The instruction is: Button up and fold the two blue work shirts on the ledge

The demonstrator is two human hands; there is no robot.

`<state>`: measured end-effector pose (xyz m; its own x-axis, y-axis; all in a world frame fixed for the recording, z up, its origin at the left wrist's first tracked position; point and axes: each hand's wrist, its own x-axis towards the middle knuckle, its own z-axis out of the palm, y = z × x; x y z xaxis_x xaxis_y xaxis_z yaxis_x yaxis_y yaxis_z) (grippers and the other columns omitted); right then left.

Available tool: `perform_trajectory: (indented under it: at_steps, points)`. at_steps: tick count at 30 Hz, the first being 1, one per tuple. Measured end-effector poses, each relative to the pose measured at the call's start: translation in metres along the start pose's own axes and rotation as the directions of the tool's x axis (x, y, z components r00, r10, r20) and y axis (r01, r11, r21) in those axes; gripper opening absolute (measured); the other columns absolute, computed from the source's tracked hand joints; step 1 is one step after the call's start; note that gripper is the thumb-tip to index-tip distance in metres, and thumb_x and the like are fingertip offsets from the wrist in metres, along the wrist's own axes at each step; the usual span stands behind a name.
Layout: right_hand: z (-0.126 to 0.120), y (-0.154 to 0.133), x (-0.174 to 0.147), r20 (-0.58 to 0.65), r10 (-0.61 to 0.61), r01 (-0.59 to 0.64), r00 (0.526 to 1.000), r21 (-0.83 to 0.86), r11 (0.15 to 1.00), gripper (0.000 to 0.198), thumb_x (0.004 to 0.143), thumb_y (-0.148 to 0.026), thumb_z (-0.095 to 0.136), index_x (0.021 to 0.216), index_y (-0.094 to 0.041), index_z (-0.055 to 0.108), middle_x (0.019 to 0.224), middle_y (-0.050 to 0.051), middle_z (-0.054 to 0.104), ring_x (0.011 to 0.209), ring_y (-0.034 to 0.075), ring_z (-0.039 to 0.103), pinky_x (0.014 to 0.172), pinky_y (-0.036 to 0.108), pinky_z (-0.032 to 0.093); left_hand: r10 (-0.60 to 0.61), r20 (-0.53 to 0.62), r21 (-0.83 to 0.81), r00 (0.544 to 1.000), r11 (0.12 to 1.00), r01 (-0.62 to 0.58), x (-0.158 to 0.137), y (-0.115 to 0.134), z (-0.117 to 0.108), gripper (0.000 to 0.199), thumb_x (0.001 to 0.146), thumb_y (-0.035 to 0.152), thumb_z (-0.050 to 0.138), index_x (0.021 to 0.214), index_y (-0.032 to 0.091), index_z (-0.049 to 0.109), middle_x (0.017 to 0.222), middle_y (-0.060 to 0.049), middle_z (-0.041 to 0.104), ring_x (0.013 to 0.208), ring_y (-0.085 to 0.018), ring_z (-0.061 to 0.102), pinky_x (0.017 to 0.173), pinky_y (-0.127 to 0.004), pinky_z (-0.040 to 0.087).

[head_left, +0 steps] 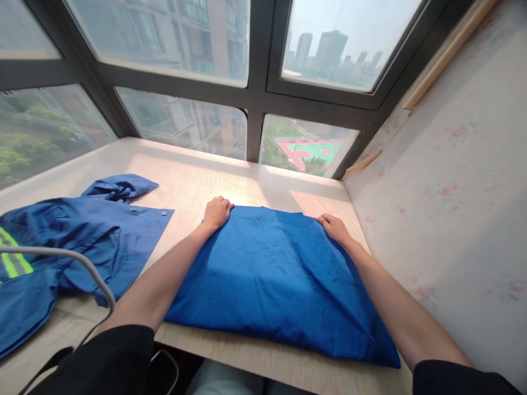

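A bright blue folded garment (272, 274) lies in front of me, with a stitched seam along its far edge and soft creases across its surface. My left hand (218, 213) grips its far left corner, fingers curled over the edge. At the far right corner, my right hand (332, 227) pinches the same garment between thumb and fingers. The near edge of the cloth is folded and lies close to the table's front. Its exact kind cannot be told from this side.
A darker blue work jacket (82, 236) with a yellow-green reflective stripe (15, 258) lies crumpled on the left of the pale wooden table (197, 170). A grey cable (88, 266) loops over the left side. Windows stand behind; a floral-papered wall (444, 192) borders the right.
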<state>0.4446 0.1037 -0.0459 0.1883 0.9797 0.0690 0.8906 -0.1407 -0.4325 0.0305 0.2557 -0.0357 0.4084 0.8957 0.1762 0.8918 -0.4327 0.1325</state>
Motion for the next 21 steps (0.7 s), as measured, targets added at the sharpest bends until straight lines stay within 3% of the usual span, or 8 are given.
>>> perform_trajectory:
  at_steps: [7, 10, 13, 17, 19, 21]
  points:
    - [-0.003, -0.016, 0.003, 0.018, 0.027, -0.024, 0.999, -0.150, 0.988, 0.030, 0.097, -0.036, 0.042, 0.094, -0.020, 0.067, 0.100, 0.012, 0.073, 0.093, 0.025, 0.063, 0.080, 0.033, 0.043, -0.042, 0.007, 0.035, 0.999, 0.999, 0.041, -0.001, 0.008, -0.011, 0.032, 0.097, 0.027, 0.041, 0.108, 0.010, 0.065, 0.116, -0.023, 0.062, 0.115, -0.035, 0.055, 0.093, -0.046, 0.041]
    - [-0.004, -0.040, 0.000, -0.122, -0.039, 0.015, 0.992, -0.194, 0.981, 0.030, 0.097, -0.034, 0.043, 0.107, -0.017, 0.065, 0.109, 0.017, 0.069, 0.103, 0.030, 0.060, 0.088, 0.039, 0.044, -0.039, -0.076, -0.007, 0.996, 0.999, 0.039, -0.008, 0.029, -0.023, 0.031, 0.096, 0.022, 0.041, 0.114, 0.008, 0.062, 0.121, -0.023, 0.061, 0.120, -0.034, 0.053, 0.098, -0.047, 0.040]
    - [0.007, -0.079, -0.011, -0.256, -0.182, 0.143, 0.950, -0.164, 0.976, 0.038, 0.099, -0.035, 0.039, 0.120, -0.012, 0.061, 0.120, 0.021, 0.063, 0.115, 0.033, 0.055, 0.099, 0.044, 0.042, 0.070, -0.143, -0.068, 0.987, 0.994, -0.080, -0.023, 0.068, -0.029, 0.035, 0.098, 0.028, 0.040, 0.120, 0.008, 0.058, 0.127, -0.023, 0.060, 0.127, -0.033, 0.050, 0.102, -0.045, 0.040]
    - [0.040, -0.135, -0.030, -0.115, -0.428, 0.404, 0.897, -0.182, 0.896, 0.044, 0.101, -0.040, 0.037, 0.134, -0.015, 0.055, 0.140, 0.017, 0.054, 0.131, 0.030, 0.047, 0.112, 0.044, 0.033, 0.324, -0.075, -0.080, 0.943, 0.941, -0.329, -0.046, 0.117, -0.014, 0.044, 0.099, 0.031, 0.038, 0.134, 0.008, 0.051, 0.148, -0.020, 0.049, 0.144, -0.030, 0.034, 0.116, -0.047, 0.030]
    - [0.057, -0.148, -0.036, -0.043, -0.425, 0.408, 0.904, -0.207, 0.889, 0.048, 0.103, -0.039, 0.033, 0.140, -0.015, 0.051, 0.150, 0.016, 0.046, 0.140, 0.029, 0.039, 0.117, 0.046, 0.026, 0.368, 0.002, -0.062, 0.930, 0.928, -0.367, -0.053, 0.126, -0.001, 0.046, 0.099, 0.028, 0.036, 0.139, 0.010, 0.049, 0.153, -0.018, 0.044, 0.147, -0.029, 0.031, 0.119, -0.049, 0.025]
    - [0.068, -0.146, -0.038, -0.001, -0.345, 0.334, 0.939, -0.240, 0.911, 0.053, 0.103, -0.043, 0.031, 0.144, -0.013, 0.047, 0.155, 0.017, 0.041, 0.144, 0.030, 0.034, 0.119, 0.049, 0.022, 0.346, 0.042, -0.042, 0.937, 0.938, -0.345, -0.055, 0.123, 0.010, 0.050, 0.100, 0.032, 0.034, 0.143, 0.012, 0.046, 0.156, -0.016, 0.040, 0.148, -0.028, 0.029, 0.121, -0.050, 0.022]
